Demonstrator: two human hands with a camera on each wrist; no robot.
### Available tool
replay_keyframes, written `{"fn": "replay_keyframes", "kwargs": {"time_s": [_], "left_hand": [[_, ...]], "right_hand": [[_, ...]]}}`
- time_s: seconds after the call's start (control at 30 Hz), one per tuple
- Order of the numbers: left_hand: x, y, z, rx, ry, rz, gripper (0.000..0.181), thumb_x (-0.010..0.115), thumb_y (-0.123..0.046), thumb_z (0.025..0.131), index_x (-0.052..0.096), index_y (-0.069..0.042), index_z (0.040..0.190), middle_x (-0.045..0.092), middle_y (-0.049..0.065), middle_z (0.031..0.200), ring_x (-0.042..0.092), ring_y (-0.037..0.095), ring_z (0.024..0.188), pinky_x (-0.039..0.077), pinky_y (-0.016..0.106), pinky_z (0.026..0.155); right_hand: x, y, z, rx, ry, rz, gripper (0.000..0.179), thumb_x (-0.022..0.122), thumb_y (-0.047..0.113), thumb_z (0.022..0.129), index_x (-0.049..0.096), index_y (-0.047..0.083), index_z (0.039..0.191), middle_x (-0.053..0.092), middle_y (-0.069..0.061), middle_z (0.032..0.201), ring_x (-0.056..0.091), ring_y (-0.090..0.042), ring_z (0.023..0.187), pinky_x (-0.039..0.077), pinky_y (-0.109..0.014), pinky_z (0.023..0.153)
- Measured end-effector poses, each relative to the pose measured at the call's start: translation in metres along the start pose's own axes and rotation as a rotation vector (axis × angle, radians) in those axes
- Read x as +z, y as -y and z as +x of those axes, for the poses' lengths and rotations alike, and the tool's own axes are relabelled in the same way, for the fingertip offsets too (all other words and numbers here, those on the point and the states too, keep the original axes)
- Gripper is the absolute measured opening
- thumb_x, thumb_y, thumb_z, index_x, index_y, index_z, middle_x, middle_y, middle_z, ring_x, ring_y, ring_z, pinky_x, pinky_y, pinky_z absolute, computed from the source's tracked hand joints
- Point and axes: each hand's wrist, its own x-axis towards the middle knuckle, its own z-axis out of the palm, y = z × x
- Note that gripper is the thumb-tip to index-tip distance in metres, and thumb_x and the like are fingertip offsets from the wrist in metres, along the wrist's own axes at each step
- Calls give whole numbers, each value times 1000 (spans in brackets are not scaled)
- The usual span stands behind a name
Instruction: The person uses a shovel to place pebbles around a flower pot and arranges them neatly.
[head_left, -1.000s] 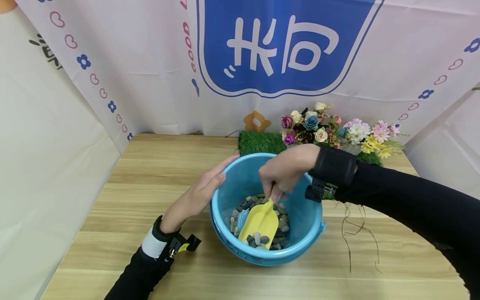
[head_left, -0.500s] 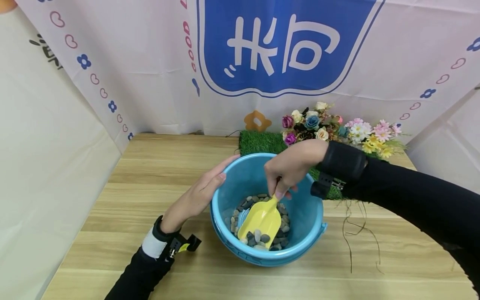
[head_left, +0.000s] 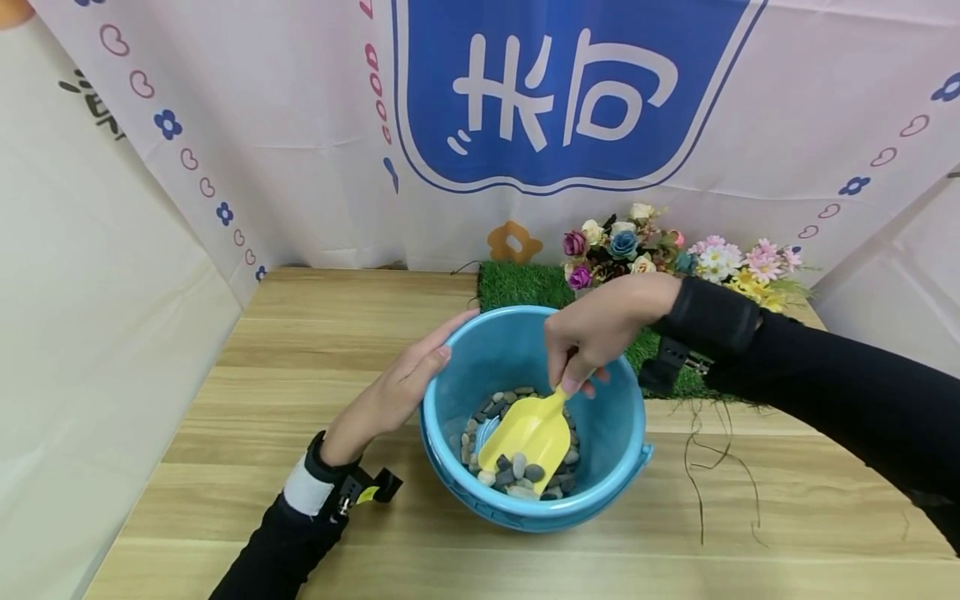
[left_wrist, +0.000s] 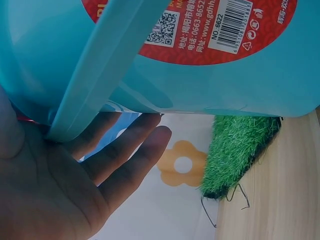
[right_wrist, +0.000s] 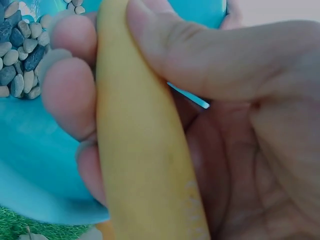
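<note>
A light-blue bucket (head_left: 621,467) stands upright on the wooden table with grey and tan pebbles (head_left: 478,421) at its bottom. My left hand (head_left: 395,382) lies against its left side, the thumb at the rim. In the left wrist view, straight, spread fingers (left_wrist: 135,165) show beside the bucket's outer wall. Inside the bucket, my right hand (head_left: 596,329) grips the handle of a yellow toy shovel (head_left: 531,429) from above. Several pebbles (head_left: 519,467) lie at the front end of its blade. Curled fingers and thumb wrap the yellow handle (right_wrist: 135,120) in the right wrist view.
Behind the bucket lies a mat of artificial grass (head_left: 517,283). Bunches of artificial flowers (head_left: 622,243) stand at the back right. Thin dark strands (head_left: 697,467) lie on the table (head_left: 315,325) to the right. A printed cloth (head_left: 315,125) hangs behind.
My right hand has moved right and slightly up in the head view, drawing the shovel handle along. The shovel blade has shifted a little right with pebbles at its tip. My left hand stays put.
</note>
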Motion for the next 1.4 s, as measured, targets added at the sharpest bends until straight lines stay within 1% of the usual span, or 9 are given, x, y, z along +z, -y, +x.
{"fn": "replay_keyframes", "kwargs": {"time_s": [0.2,0.33,0.53,0.77,0.83,1.0,1.17,1.23,1.4], "left_hand": [[0,1,0,4,-1,-7,47,22,-5,99,19,-4,146,31,23,142,47,43,112,54,45,71],[0,1,0,13,2,-7,47,22,-5,99,19,-3,145,31,23,142,46,43,113,53,48,72],[0,1,1,26,5,4,47,22,-4,98,19,-1,145,31,24,141,47,43,113,54,47,72],[0,0,1,27,2,3,47,22,-5,98,19,-1,145,31,24,142,47,43,113,52,54,72],[0,0,1,28,1,1,47,22,-5,98,19,-1,145,31,24,142,47,43,112,52,54,71],[-1,2,1,30,5,-4,47,22,-4,98,19,-1,145,31,24,141,47,43,113,52,54,71],[-1,2,0,31,6,-6,47,22,-4,98,19,-1,145,32,25,141,46,43,113,53,51,72],[-1,7,1,38,4,-4,47,21,-5,99,19,-3,145,32,22,141,46,42,113,53,49,71],[-4,33,1,57,3,5,45,22,-14,101,22,-17,147,34,10,143,48,35,115,54,48,70]], "right_hand": [[1,-1,-4,-25,7,35,32,47,18,97,56,16,67,56,3,67,54,-25,63,50,-33,61],[2,-2,-6,-40,8,52,32,47,18,97,54,16,66,56,2,67,54,-24,64,51,-35,62],[3,-2,-10,-61,-6,80,35,47,18,97,49,6,65,58,-9,70,55,-24,62,50,-37,62],[3,-5,-13,-70,-18,105,32,48,18,97,56,10,67,60,-11,72,56,-25,62,52,-37,60],[3,-6,-15,-73,-21,105,32,48,18,97,56,8,67,61,-10,72,56,-24,62,52,-36,60],[6,-9,-17,-70,-31,123,33,48,18,97,56,3,70,61,-10,73,57,-24,63,53,-35,60],[7,-13,-20,-64,-36,150,30,47,18,97,62,3,75,63,-11,75,58,-24,66,54,-36,61],[7,-14,-21,-68,-39,154,29,47,18,97,64,5,77,63,-10,75,58,-24,66,55,-36,62],[8,-15,-23,-85,-45,160,28,47,17,97,65,9,77,63,-10,75,58,-25,66,55,-37,61]]}}
